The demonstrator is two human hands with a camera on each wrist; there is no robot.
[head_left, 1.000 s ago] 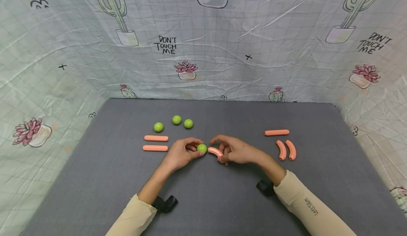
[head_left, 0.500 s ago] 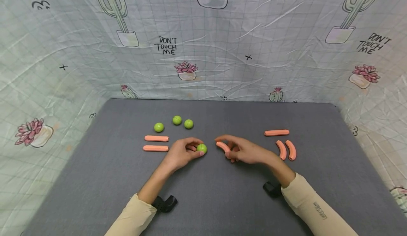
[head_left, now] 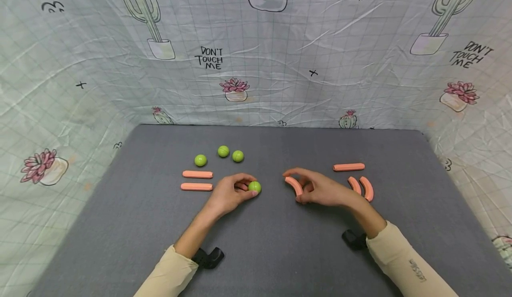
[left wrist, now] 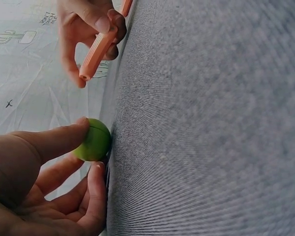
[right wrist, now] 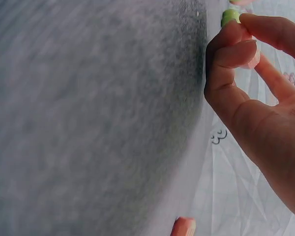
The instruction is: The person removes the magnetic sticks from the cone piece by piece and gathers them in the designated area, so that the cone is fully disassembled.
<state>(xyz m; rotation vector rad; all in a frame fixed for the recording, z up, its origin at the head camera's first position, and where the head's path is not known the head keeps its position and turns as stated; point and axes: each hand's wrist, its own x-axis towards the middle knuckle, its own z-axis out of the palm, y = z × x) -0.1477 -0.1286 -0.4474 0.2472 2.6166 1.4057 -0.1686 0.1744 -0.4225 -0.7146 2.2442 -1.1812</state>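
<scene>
My left hand [head_left: 230, 194] pinches a small green ball [head_left: 254, 187] between thumb and fingers, at or close to the grey tabletop. In the left wrist view the thumb lies on one side of the ball [left wrist: 94, 140] and a finger touches it from below. To the right, my right hand [head_left: 320, 188] holds a curved orange ridged piece [head_left: 294, 185] by its near end, with the index finger reaching toward the far end. A gap of bare tabletop separates this piece from the ball. In the right wrist view, fingers mostly hide the piece [right wrist: 251, 61].
Two straight orange pieces [head_left: 197, 186] lie left of my left hand. Beyond them sit three more green balls [head_left: 223, 151]. On the right are a straight orange piece [head_left: 349, 167] and two curved ones [head_left: 366, 188], partly behind my right forearm. A printed cloth [head_left: 272, 66] surrounds the table [head_left: 276, 252].
My right hand has moved right, taking the curved orange piece away from the green ball and turning it somewhat. My left hand stays in place with the ball.
</scene>
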